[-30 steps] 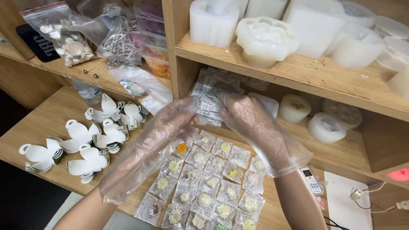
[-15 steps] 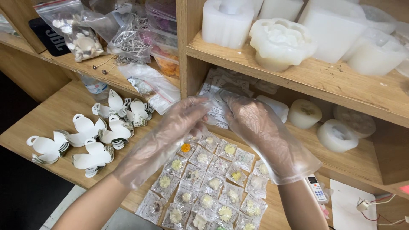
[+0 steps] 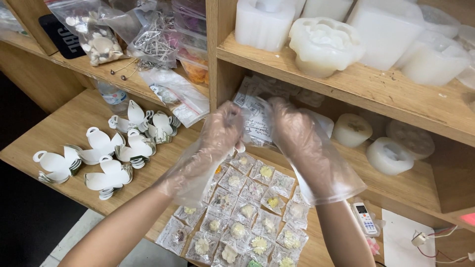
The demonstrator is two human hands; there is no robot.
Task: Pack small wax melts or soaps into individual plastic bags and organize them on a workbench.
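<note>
Nearest, on the wooden tabletop: rows of small clear packets with pale and yellow flower pieces. Above them, gloved left hand and right hand, both grips closed on a clear printed sachet. Left: white paper tags. Far shelf: white silicone moulds.

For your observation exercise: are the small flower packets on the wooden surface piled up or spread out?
Spread out. The flower packets lie flat in rows on the wooden surface, below both gloved hands.

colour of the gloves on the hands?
Clear, see-through plastic gloves; head view shows them best.
</note>
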